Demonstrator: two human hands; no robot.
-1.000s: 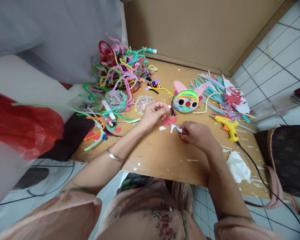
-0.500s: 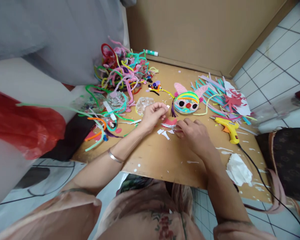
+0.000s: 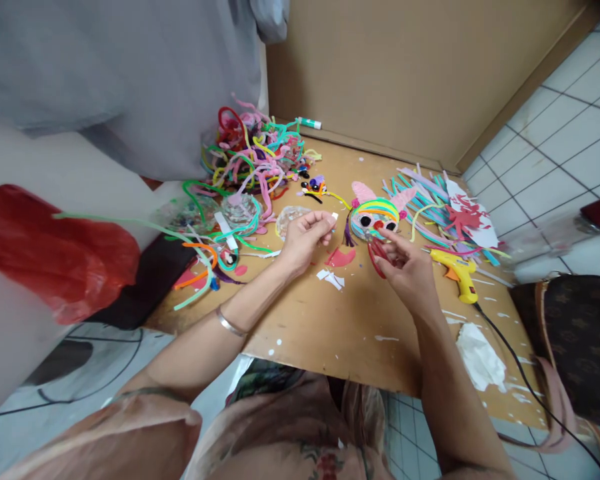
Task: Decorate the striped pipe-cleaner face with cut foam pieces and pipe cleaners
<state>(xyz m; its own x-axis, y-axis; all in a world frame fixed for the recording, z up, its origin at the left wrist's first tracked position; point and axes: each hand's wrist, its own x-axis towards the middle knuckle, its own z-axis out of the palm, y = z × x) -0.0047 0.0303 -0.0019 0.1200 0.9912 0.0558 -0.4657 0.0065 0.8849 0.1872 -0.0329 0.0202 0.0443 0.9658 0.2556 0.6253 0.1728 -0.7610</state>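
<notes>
My left grip (image 3: 304, 240) pinches a white scrap (image 3: 335, 217) — left and far of the red scissors (image 3: 375, 260) that my right grip (image 3: 407, 267) clasps.

Scissor handles (image 3: 375, 259) are red, the scraps (image 3: 335, 281) white.

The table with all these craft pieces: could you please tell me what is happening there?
A person is working at the table with both hands. The left hand pinches a small white piece, and the right hand holds red scissors. Between and below the hands lie white scraps, next to a red piece. The decorated face is just beyond the right hand; a yellow glue gun lies to its right.
</notes>
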